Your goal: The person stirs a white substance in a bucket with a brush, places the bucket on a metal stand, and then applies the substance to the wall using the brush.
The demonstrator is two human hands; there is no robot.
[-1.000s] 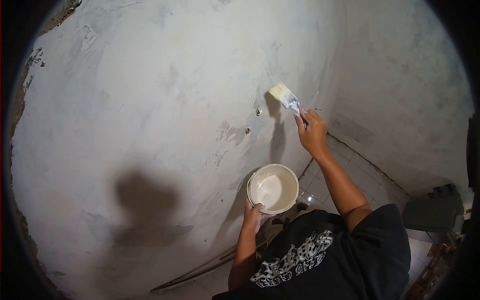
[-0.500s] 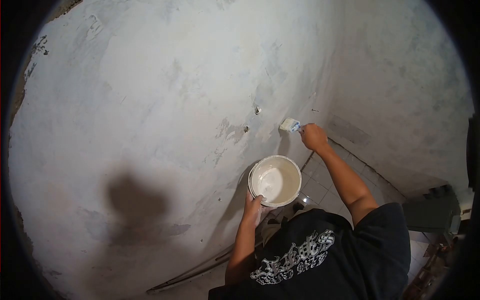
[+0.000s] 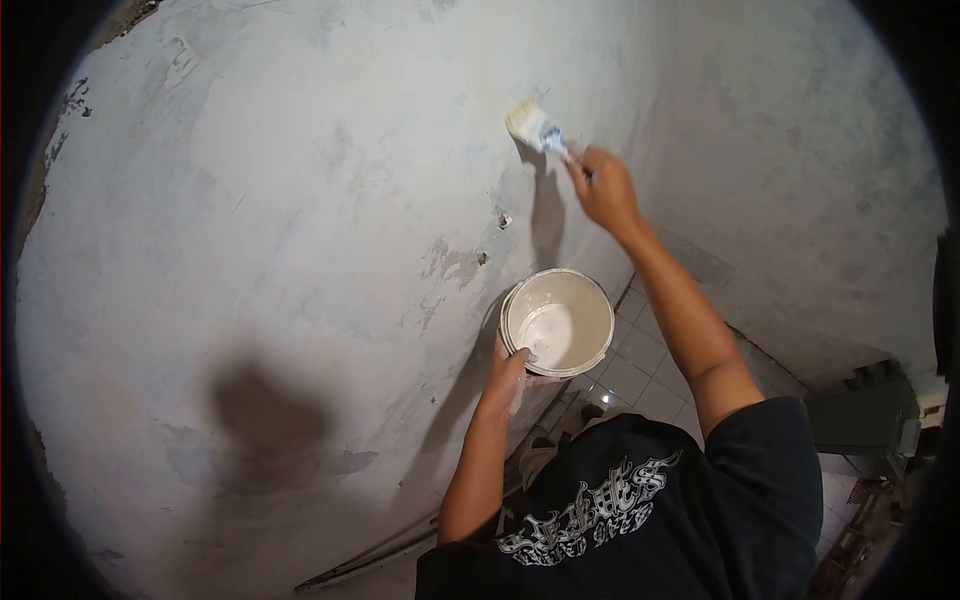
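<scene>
My right hand [image 3: 603,185] is closed round the handle of a wide paint brush [image 3: 535,126]. The pale bristles touch or nearly touch the wall [image 3: 330,200], above two small holes in it. Below, my left hand [image 3: 510,370] holds a round white bucket [image 3: 558,322] at its left lower side, with the thumb over the rim. Whitish liquid lies at the bottom of the bucket. The fingers under the bucket are partly hidden.
A second wall [image 3: 800,180] meets the first at a corner on the right. White floor tiles [image 3: 640,350] show below. A dark grey object [image 3: 860,415] stands at the right, and long thin rods [image 3: 375,552] lie along the wall's foot.
My right hand has moved up and a little left with the brush, from low near the corner to higher on the wall. My left hand has raised the bucket slightly.
</scene>
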